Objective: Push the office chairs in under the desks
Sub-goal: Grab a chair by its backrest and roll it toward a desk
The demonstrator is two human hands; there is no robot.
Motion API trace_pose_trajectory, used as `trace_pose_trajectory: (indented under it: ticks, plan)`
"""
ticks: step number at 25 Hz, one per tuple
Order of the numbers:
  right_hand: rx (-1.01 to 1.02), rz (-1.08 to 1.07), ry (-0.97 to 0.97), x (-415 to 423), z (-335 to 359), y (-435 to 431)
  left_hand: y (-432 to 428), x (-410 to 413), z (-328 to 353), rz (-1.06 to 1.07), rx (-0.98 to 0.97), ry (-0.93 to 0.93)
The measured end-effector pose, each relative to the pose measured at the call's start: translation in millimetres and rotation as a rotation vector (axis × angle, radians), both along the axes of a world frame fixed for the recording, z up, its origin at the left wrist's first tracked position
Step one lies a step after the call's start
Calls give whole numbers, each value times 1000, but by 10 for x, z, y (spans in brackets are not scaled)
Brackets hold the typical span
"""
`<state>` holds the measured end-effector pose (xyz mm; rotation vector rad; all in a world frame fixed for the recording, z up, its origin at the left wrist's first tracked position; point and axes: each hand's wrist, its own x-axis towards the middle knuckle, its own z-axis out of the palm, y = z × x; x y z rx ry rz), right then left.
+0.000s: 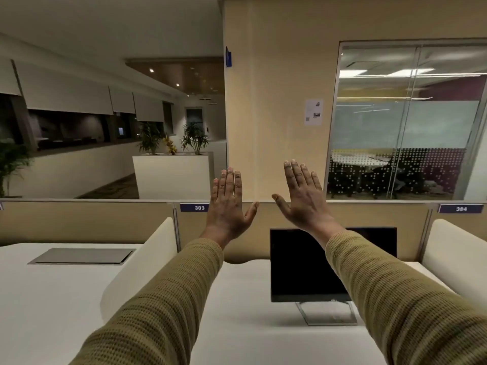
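Note:
Both my arms in olive knit sleeves stretch forward over a white desk (pixel 250 299). My left hand (pixel 228 206) is raised flat, back toward me, fingers straight and held together, holding nothing. My right hand (pixel 303 198) is raised the same way beside it, a small gap between the thumbs. No office chair shows near the desk in this view. A dark monitor (pixel 297 264) on a metal stand sits on the desk, partly behind my right forearm.
A tan partition (pixel 92 222) with labels 383 (pixel 199 207) and 384 (pixel 460 208) runs behind the desks. White curved dividers (pixel 147 259) separate the desks. A grey cable flap (pixel 81 256) lies in the left desk. Beyond stand a white planter (pixel 171 175) and a glass-walled room (pixel 405 122).

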<state>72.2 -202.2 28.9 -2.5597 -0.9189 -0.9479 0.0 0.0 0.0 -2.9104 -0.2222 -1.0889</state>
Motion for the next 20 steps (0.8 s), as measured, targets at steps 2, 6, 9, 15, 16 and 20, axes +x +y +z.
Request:
trace_pose_trajectory:
  ticks: [2,6,9,15,16,20]
  plan:
    - [-21,-19,9,-160,-91,23,11,-154,-92,8,9,11]
    - [-70,-31,64,-490,-412,18,12,-433,-398,-8,7,70]
    - [-99,-38,101,-701,-592,1,-1,-613,-595,-18,-17,100]
    - [-130,-35,141,-1021,-875,-26,-55,-946,-951,-28,-63,145]
    - [-134,-32,153,-1063,-915,-28,-66,-993,-1007,-28,-75,148]
    - [-134,6,193,-1232,-1076,-57,-122,-1178,-1204,-11,-92,167]
